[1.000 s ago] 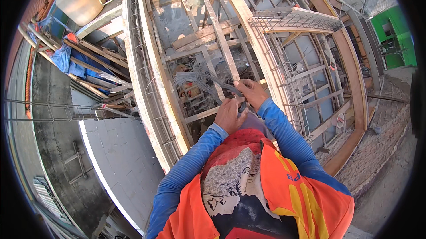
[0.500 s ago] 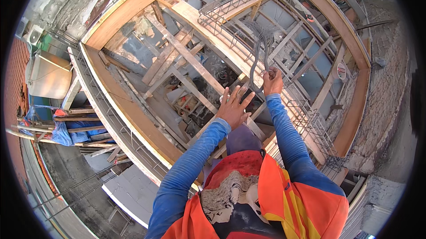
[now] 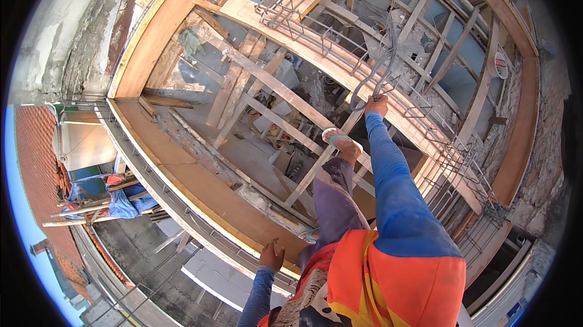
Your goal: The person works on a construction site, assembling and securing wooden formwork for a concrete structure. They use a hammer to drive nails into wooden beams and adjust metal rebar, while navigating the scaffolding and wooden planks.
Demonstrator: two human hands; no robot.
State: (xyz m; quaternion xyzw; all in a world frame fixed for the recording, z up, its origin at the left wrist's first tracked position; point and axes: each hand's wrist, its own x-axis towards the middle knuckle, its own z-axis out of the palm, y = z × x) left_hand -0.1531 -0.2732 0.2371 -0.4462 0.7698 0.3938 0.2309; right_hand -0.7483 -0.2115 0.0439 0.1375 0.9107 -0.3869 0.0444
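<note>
My right hand (image 3: 376, 106) is closed round a looped bundle of grey wire (image 3: 384, 68), which hangs over the wooden beam form and its steel bars. That arm is stretched forward. Down at the lower left, my left hand (image 3: 271, 256) is open, fingers apart, beside the inner edge of the long plywood form (image 3: 225, 205); whether it touches the wood I cannot tell. My sandalled foot (image 3: 343, 143) stands on a timber brace (image 3: 285, 107) in front of me. The other sandal (image 3: 310, 236) shows partly, near the plywood form.
Timber braces cross the deep openings, with rubble and loose items far below. A steel bar cage (image 3: 425, 108) runs along the middle beam form. A white bucket (image 3: 500, 65) is at the right. Blue tarpaulin (image 3: 124, 205) and poles lie outside at the left.
My left hand has swung back and down to the left, close to the plywood form. My right hand reaches farther forward, still holding the wire. My foot has come into sight on the brace.
</note>
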